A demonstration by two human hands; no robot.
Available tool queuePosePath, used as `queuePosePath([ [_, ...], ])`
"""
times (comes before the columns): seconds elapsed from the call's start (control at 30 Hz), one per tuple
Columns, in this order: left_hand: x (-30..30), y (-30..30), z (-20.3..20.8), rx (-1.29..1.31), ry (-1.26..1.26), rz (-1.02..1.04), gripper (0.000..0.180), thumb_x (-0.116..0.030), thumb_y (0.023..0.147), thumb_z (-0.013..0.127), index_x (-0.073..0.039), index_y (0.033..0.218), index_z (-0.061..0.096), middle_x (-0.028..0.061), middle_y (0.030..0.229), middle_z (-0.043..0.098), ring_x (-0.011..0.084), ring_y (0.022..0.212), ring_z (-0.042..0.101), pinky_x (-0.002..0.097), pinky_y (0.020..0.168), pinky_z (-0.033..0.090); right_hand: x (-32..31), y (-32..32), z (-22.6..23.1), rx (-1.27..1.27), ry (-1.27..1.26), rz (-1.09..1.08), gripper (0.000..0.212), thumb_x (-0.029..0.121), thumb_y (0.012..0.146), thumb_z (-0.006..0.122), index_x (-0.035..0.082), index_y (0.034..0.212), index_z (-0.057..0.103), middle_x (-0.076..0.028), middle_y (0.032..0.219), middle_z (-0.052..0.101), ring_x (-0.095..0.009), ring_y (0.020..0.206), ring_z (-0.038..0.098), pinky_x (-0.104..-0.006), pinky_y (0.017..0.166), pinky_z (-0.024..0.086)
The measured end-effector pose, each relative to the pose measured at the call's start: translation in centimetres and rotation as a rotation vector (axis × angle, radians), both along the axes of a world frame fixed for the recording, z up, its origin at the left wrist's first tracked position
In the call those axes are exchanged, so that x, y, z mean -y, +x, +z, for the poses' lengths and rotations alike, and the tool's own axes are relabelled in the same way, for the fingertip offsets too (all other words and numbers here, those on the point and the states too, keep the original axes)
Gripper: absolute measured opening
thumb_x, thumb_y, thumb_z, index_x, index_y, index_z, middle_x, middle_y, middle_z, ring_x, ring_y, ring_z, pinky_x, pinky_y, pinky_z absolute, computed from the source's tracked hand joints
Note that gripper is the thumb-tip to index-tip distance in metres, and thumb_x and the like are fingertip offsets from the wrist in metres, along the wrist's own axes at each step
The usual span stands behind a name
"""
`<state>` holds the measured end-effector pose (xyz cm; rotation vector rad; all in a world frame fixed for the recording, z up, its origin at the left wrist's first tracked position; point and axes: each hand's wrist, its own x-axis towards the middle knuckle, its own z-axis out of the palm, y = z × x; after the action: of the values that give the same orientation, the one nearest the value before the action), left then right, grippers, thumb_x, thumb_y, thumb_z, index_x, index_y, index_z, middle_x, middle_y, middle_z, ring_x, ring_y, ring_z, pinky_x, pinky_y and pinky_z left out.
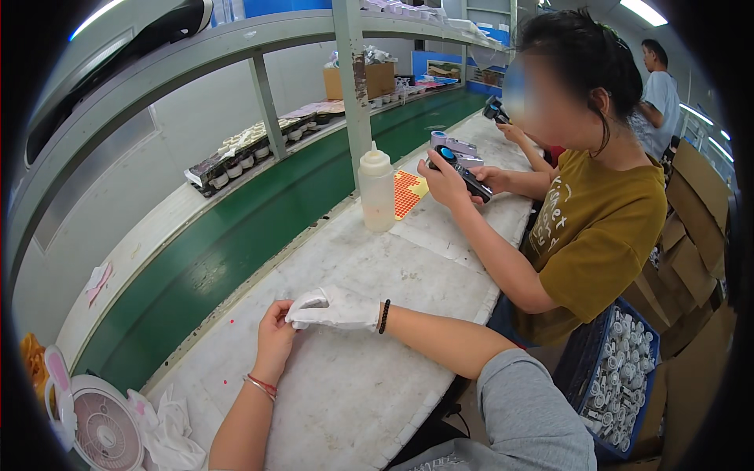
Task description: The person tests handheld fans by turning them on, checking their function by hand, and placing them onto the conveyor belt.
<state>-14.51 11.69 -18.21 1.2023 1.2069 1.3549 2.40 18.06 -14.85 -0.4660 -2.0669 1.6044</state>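
Observation:
Above the pale worktable (353, 392) my two hands meet in front of me. My left hand (276, 334) is bare, with a red band and a bangle at the wrist, and its fingers are closed at the tips of the other hand's. A white glove (345, 310) covers my right hand (326, 306), which has a dark bead bracelet behind it; its fingers are bent together in a pinch. Anything between the fingertips is too small or hidden to make out.
A squeeze bottle (377, 192) stands ahead, beside an orange dotted sheet (408, 195). A co-worker at the right holds a dark device (463, 173). A green conveyor belt (212, 267) runs along the left. A fan (106, 428) and white cloth (169, 432) sit lower left; a blue crate (601, 345) stands lower right.

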Motion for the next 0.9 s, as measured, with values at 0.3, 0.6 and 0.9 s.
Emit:
queuePosePath([
  [0.3, 0.3, -0.1, -0.3, -0.019, 0.015, -0.023, 0.021, -0.001, 0.082, 0.054, -0.005, 0.103, 0.056, -0.0008, 0.093, 0.059, 0.0073, 0.081, 0.053, 0.0211, 0.069, 0.042, 0.3, 0.0, -0.3, -0.024, -0.022, 0.03, 0.026, 0.025, 0.089, 0.055, 0.005, 0.105, 0.063, -0.003, 0.091, 0.065, -0.01, 0.083, 0.06, -0.0261, 0.073, 0.048],
  [0.6, 0.0, -0.4, -0.3, -0.02, 0.023, -0.018, 0.02, 0.002, 0.083, 0.052, -0.005, 0.101, 0.056, -0.0012, 0.093, 0.059, 0.0072, 0.081, 0.053, 0.0208, 0.07, 0.043, -0.1, -0.3, -0.2, -0.051, -0.032, 0.028, 0.025, 0.026, 0.088, 0.057, 0.005, 0.101, 0.065, -0.004, 0.087, 0.065, -0.009, 0.08, 0.059, -0.0255, 0.071, 0.047],
  [0.9, 0.0, -0.3, -0.2, -0.024, -0.014, -0.03, 0.025, 0.005, 0.083, 0.053, -0.001, 0.108, 0.055, 0.0024, 0.1, 0.059, 0.01, 0.091, 0.056, 0.0224, 0.077, 0.046, 0.0, -0.4, -0.2, -0.066, -0.219, 0.038, 0.02, 0.015, 0.089, 0.058, 0.002, 0.102, 0.064, -0.005, 0.093, 0.065, -0.01, 0.084, 0.059, -0.0248, 0.077, 0.048],
])
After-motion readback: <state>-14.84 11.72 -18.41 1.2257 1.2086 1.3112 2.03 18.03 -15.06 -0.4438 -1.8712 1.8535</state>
